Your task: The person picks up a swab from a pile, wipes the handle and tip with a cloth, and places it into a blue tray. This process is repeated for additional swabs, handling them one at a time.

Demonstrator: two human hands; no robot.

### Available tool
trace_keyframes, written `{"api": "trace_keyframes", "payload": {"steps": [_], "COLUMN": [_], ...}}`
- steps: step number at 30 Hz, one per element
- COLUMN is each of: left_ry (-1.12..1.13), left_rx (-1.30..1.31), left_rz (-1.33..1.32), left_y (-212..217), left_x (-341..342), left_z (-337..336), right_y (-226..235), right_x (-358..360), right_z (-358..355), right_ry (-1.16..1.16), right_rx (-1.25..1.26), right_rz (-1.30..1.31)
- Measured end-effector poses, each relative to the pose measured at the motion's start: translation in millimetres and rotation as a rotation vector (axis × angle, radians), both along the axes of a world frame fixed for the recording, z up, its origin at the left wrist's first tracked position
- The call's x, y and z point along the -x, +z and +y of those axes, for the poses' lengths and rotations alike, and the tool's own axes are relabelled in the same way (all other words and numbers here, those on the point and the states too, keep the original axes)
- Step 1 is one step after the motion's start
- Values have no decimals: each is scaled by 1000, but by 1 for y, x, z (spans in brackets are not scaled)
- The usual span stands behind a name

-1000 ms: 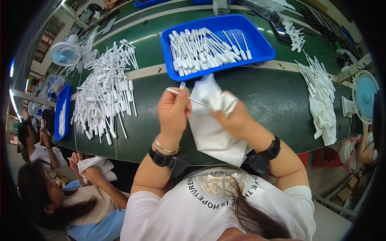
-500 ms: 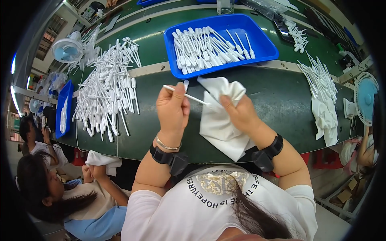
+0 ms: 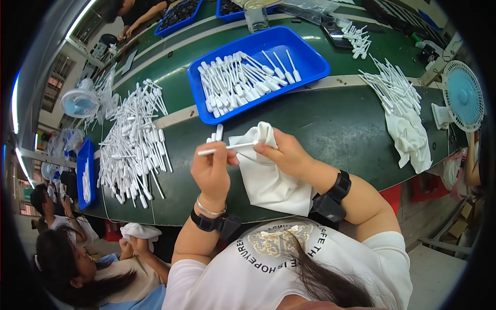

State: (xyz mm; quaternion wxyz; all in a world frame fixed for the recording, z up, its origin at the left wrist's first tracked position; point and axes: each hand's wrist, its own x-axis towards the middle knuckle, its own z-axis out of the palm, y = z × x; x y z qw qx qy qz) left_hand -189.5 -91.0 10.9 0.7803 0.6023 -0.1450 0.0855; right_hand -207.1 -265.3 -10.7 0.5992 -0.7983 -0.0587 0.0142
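My left hand [image 3: 211,168] pinches a thin white stick [image 3: 207,152], which runs nearly level across to the cloth. Around its far end, my right hand [image 3: 289,155] grips a folded white cloth [image 3: 271,188] that drapes down over the bench. That end is hidden in the cloth. Just beyond my left fingers show a few white paddle-like ends [image 3: 219,132]; I cannot tell whether my hand holds them or they lie on the bench. Ahead, a blue tray [image 3: 305,54] contains many similar sticks [image 3: 240,85] with wider ends, laid roughly side by side.
A large loose heap of white sticks [image 3: 132,150] covers the green bench [image 3: 330,121] at left. More sticks [image 3: 390,88] lie on another white cloth [image 3: 411,139] at right, near a fan [image 3: 462,95]. A glass jar [image 3: 256,15] stands behind the tray. Another person [image 3: 77,268] sits at my left.
The head view has turned, shifting the bench and tray leftward. The stick in my left hand has become nearly level, and the cloth is now bunched around its far end.
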Motion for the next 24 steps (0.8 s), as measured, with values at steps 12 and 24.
{"api": "trace_keyframes", "payload": {"steps": [12,24], "left_ry": [-55,-355], "left_rx": [-584,-759], "left_rz": [-397,484], "left_y": [54,22], "left_x": [-75,-213], "left_z": [-57,-150], "right_y": [14,-3], "right_x": [-6,-2], "right_z": [-11,-5], "right_ry": [-70,72], "right_rx": [-858,-148], "right_rz": [432,110]}}
